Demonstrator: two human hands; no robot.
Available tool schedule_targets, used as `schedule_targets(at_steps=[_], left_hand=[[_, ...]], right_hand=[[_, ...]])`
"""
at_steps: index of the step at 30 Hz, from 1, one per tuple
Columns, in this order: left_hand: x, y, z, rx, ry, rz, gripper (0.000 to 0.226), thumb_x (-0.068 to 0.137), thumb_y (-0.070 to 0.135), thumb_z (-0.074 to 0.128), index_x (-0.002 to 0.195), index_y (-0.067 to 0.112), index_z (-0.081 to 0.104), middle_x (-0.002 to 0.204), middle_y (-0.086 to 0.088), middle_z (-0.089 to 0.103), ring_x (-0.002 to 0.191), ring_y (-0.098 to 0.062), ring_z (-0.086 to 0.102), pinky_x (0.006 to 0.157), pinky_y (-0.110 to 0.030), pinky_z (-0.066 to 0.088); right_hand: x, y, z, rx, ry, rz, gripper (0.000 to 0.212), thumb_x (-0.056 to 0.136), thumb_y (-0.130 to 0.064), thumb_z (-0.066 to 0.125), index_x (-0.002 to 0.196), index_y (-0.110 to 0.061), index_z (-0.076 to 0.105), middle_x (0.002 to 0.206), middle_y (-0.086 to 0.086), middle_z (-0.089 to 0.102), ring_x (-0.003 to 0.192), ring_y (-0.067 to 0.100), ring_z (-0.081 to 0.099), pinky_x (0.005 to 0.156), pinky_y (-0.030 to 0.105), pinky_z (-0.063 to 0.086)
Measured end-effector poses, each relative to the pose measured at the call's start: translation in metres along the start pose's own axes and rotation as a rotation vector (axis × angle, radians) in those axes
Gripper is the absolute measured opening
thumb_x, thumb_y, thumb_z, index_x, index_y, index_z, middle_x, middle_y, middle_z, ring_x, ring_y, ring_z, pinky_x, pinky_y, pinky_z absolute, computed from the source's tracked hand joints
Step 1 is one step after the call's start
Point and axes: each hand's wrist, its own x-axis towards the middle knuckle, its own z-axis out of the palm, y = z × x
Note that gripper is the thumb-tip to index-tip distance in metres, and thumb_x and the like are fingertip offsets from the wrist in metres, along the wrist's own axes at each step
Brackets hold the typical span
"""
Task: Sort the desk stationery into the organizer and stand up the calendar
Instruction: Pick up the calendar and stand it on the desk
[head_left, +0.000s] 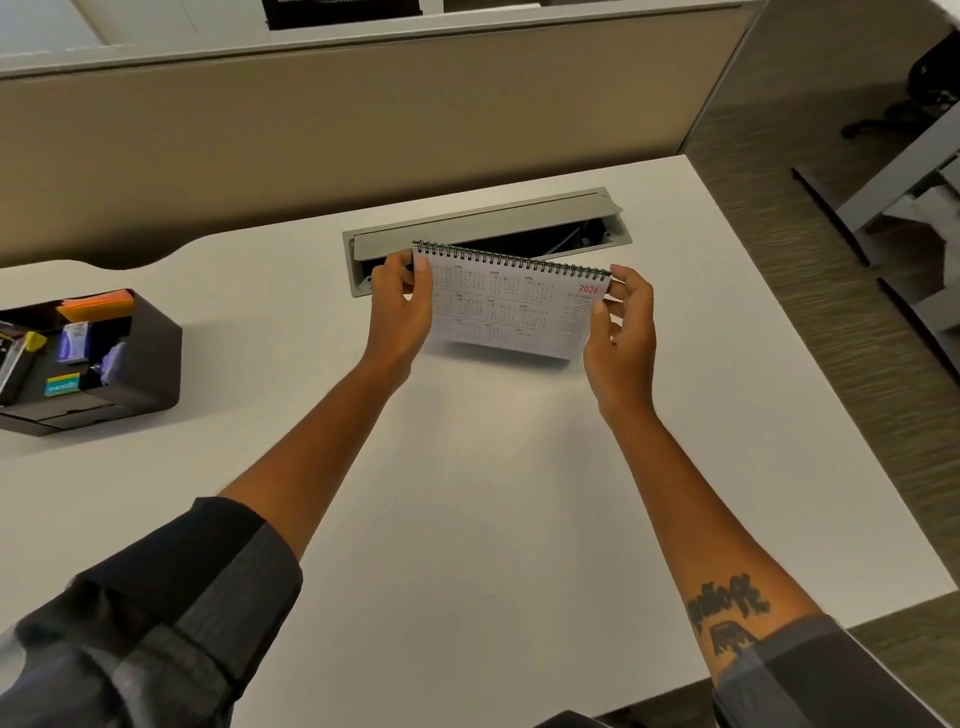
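Note:
A white spiral-bound calendar (511, 309) marked 2026 in red is held up above the white desk (467, 493), its wire binding on top and its face tilted towards me. My left hand (400, 306) grips its left edge and my right hand (621, 332) grips its right edge. The calendar's lower edge hangs just above the desk, casting a shadow below. A black organizer (140, 358) stands at the desk's left side, holding orange sticky notes (96, 306), a yellow-capped item, a purple item and a teal-labelled box.
A grey cable hatch (488, 223) with its flap raised lies set into the desk right behind the calendar. A beige partition wall (363, 145) runs along the desk's back. The desk's right edge drops to carpet, with another desk frame and chair beyond.

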Motion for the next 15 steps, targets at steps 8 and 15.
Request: schedule_targets(at_steps=[8, 15], left_hand=[[0.005, -0.028, 0.003, -0.009, -0.211, -0.251, 0.044, 0.110, 0.059, 0.023, 0.140, 0.035, 0.045, 0.133, 0.012, 0.055, 0.120, -0.014, 0.052, 0.096, -0.032, 0.044], [0.010, -0.046, 0.000, -0.058, -0.302, -0.318, 0.055, 0.106, 0.064, 0.010, 0.150, 0.038, 0.033, 0.148, 0.008, 0.043, 0.130, -0.015, 0.043, 0.110, -0.040, 0.040]], right_hand=[[0.011, 0.029, 0.013, -0.049, -0.046, 0.056, 0.020, 0.108, -0.019, 0.038, 0.128, -0.018, 0.041, 0.118, -0.005, 0.060, 0.107, 0.003, 0.062, 0.073, 0.011, 0.056], [0.009, 0.067, 0.021, -0.224, -0.307, 0.211, 0.025, 0.112, -0.023, 0.031, 0.131, -0.016, 0.045, 0.134, 0.001, 0.057, 0.117, 0.014, 0.054, 0.095, 0.022, 0.051]])
